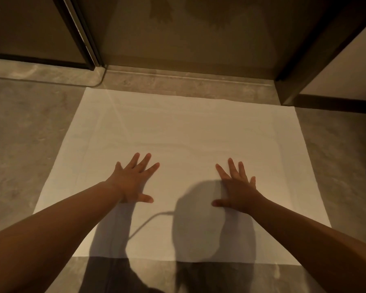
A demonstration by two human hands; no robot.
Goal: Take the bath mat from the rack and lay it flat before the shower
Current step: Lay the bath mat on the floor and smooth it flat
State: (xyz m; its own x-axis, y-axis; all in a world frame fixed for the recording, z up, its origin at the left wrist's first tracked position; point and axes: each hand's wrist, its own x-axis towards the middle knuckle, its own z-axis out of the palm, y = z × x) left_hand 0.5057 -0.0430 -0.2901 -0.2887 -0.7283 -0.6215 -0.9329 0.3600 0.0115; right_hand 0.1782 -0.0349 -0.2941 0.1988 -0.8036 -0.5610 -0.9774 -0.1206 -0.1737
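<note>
One white bath mat (178, 134) lies spread flat on the grey floor (19, 144), its far edge along the shower threshold (178, 79). Two hands press palm-down near its near edge: left hand (133, 181), fingers spread, then right hand (238, 190), fingers likewise spread, holding nothing.

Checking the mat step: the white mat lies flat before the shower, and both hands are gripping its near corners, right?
Not quite. The head view shows the left hand and right hand pressed flat, fingers spread, on the mat's middle, not gripping corners. The rest holds.
</note>
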